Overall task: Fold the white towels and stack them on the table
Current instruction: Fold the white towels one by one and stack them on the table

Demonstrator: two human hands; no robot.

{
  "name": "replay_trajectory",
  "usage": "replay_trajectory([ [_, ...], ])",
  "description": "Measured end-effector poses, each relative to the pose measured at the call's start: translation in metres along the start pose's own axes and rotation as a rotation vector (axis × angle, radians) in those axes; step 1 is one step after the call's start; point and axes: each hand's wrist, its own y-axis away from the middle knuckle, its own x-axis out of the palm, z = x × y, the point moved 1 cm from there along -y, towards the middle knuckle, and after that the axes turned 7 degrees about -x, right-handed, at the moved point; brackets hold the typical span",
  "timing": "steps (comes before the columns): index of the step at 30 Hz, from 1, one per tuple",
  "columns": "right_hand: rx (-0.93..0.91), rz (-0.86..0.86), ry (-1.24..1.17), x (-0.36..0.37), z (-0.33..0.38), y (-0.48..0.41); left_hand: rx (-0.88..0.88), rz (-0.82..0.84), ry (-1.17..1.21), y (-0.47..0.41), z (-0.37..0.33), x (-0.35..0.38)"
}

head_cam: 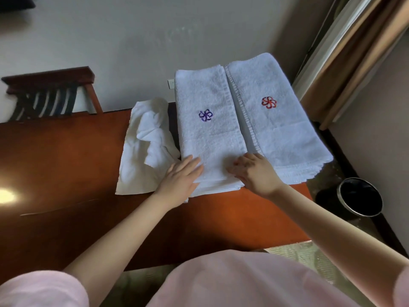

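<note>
Our fingers lie flat and spread, gripping nothing: the left hand presses the near left corner of the purple-flower towel stack, and the right hand, loosely curled, rests on its near right edge, we judge to square the top fold over the layers beneath. Just beside it, edges touching, sits the red-flower towel stack, whose right and near edges overhang the counter above a black waste bin on the floor. A crumpled white towel waits unfolded on the left, touching the stack we hold. The counter's left half lies bare, so the next fold has room there; the right side has none.
</note>
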Motion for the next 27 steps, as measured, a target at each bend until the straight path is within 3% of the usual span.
replay_trajectory([
  [4, 0.056, 0.021, -0.007, -0.003, 0.002, 0.006, 0.034, -0.086, 0.046, 0.002, 0.001, -0.001],
  [17, 0.167, -0.014, -0.096, -0.007, 0.005, -0.004, 0.007, -0.06, 0.131, -0.005, 0.004, -0.015],
  [22, 0.169, -0.032, -0.151, -0.023, 0.003, -0.023, -0.067, -0.093, 0.204, -0.013, -0.002, -0.031],
  [27, 0.216, -0.084, -0.279, -0.046, -0.001, -0.043, -0.224, -0.222, 0.431, -0.024, -0.005, -0.067],
])
